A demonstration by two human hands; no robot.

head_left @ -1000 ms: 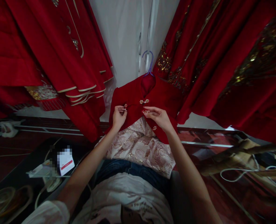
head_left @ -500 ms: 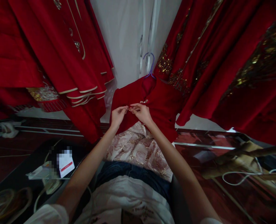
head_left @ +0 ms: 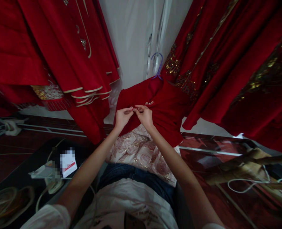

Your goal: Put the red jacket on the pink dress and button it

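Note:
A short red jacket (head_left: 166,108) hangs in front of me on a purple hanger (head_left: 158,65), over a pale pink and gold brocade skirt (head_left: 141,151). My left hand (head_left: 122,117) and my right hand (head_left: 144,115) meet at the jacket's front edge, fingertips pinched together on a small pearl button clasp (head_left: 132,109). A second pearl clasp (head_left: 149,103) sits fastened just above and to the right of my fingers.
Long red garments with cream trim (head_left: 67,54) hang at the left. Red robes with gold embroidery (head_left: 226,57) hang at the right. A white wall (head_left: 131,41) lies behind. Low on the left are a white card (head_left: 68,163) and cables (head_left: 3,125); a white cord (head_left: 248,183) lies on the right.
My hands were apart, each holding one side of the jacket front. They have come together at the clasp, pulling the two edges closed. The view has shifted slightly.

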